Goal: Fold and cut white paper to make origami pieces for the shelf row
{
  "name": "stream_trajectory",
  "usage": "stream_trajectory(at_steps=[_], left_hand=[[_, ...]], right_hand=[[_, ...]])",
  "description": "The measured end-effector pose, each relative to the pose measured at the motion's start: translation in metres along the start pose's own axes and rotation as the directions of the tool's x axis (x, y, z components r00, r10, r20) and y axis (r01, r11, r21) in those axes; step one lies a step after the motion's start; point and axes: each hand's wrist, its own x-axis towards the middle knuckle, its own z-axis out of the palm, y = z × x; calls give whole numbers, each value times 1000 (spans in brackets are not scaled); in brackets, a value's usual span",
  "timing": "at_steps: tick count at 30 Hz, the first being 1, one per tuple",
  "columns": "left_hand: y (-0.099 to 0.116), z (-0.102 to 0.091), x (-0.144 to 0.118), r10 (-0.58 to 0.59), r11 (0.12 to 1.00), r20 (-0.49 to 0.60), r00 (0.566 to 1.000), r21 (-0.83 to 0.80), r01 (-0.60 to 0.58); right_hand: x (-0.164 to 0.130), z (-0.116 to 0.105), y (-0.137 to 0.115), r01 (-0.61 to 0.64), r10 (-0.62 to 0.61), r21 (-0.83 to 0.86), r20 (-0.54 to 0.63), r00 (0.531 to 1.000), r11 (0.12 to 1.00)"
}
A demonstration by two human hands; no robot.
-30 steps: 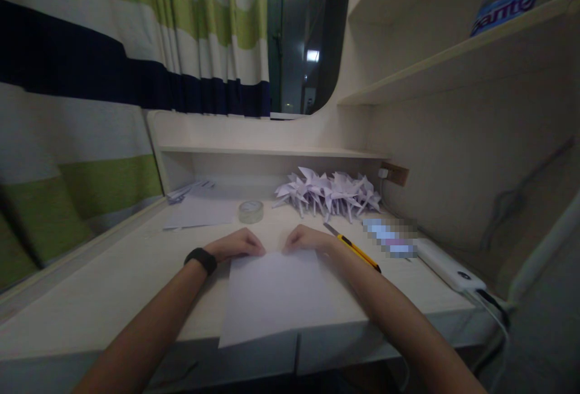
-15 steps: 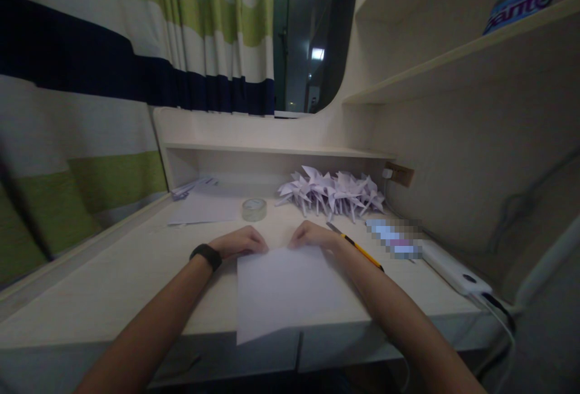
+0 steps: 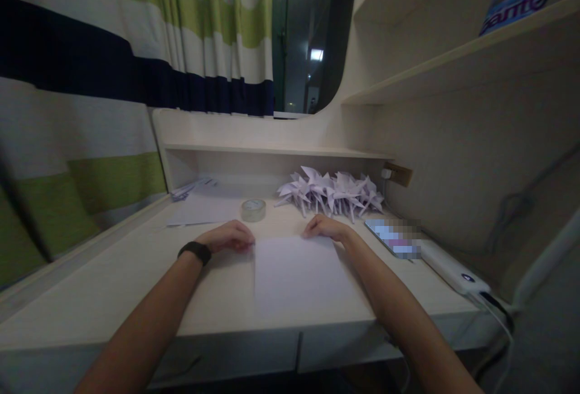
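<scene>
Plain white paper sheet [image 3: 299,276]: flat on the pale wooden desk [image 3: 113,297].
Left hand [image 3: 230,236]: fingers curled at its far-left corner; grip, can't tell.
Right hand [image 3: 324,228]: fingers pinched on its far edge, likely steadying it.
Transparent tape roll [image 3: 253,211]: beyond, probably for easy reach.

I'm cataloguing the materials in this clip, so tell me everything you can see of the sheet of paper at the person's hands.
The sheet of paper is white, thin and four-sided, with no print or fold showing. It lies roughly flat on the pale desk, close to the front edge, where its near edge blurs into the surface. The right hand's fingertips are at its far edge; the left hand is at its far left corner, contact unclear.
</scene>
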Motion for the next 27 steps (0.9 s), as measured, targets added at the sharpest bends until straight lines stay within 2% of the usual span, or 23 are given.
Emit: stream_trajectory(at_steps=[4,6,8,10,12,15,19,22,27], left_hand=[[-3,-6,0,-11,994,-193,981,-111,-10],[0,-3,1,-14,986,-291,957,-161,-35],[6,5,3,12,991,-322,947,-123,-54],[14,14,3,55,998,-280,958,16,-53],[20,23,4,83,989,-179,980,138,-59],[22,29,5,99,969,-70,993,233,-80],[15,28,8,117,955,-20,993,276,-107],[10,28,11,130,949,4,991,291,-126],[13,35,12,118,955,8,993,272,-115]], right_hand=[[1,-2,2,-18,18,13,-40,999,1000],[2,3,0,-16,17,19,-53,998,1000],[3,12,-3,-13,14,23,-51,999,1000],[5,23,-7,-9,10,20,-41,999,1000],[5,33,-11,8,-8,5,-33,999,1000],[4,44,-14,33,-33,-26,16,999,999],[2,47,-14,49,-41,-73,107,993,996],[0,47,-15,106,-84,-134,162,983,985],[-1,51,-16,147,-98,-202,235,967,968]])
